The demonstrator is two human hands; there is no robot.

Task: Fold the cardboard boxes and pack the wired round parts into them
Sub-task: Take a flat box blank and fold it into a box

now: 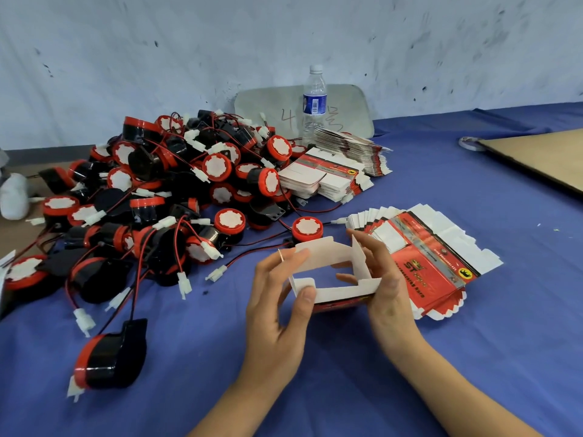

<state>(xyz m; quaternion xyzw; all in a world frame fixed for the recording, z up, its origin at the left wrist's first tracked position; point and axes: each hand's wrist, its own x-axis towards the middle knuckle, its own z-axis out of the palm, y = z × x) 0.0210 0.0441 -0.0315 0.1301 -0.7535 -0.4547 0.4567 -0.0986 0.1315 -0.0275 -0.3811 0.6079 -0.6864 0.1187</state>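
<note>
A small red-and-white cardboard box (331,272) is held above the blue table, its flaps standing open and its white inside facing me. My left hand (280,298) grips its left side, thumb on the near flap. My right hand (383,279) grips its right side, fingers curled inside the opening. A big pile of black-and-red round parts (164,197) with red and black wires and white plugs lies to the left. One round part (306,229) sits just behind the box. Another round part (108,357) lies apart at the near left.
A fanned stack of flat boxes (435,257) lies right of my hands; more flat boxes (331,175) are stacked behind. A water bottle (314,105) stands at the back before a grey board (347,102). A brown cardboard sheet (542,156) lies far right.
</note>
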